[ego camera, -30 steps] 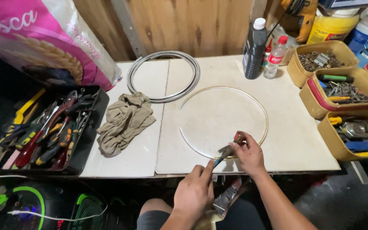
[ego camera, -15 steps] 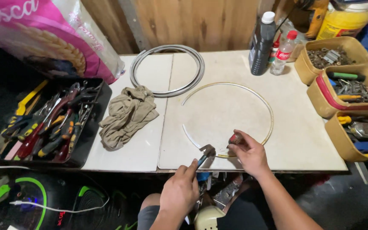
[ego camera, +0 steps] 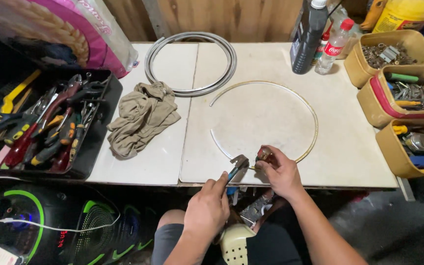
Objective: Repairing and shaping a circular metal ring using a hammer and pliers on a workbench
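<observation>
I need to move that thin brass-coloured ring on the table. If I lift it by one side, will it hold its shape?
Probably not quite. The ring is thin and open, its ends not joined, so it would likely sag and spring. It looks light. The right hand pinches a fitting on one end, and the left hand holds a wrench there, so it may swing.
</observation>
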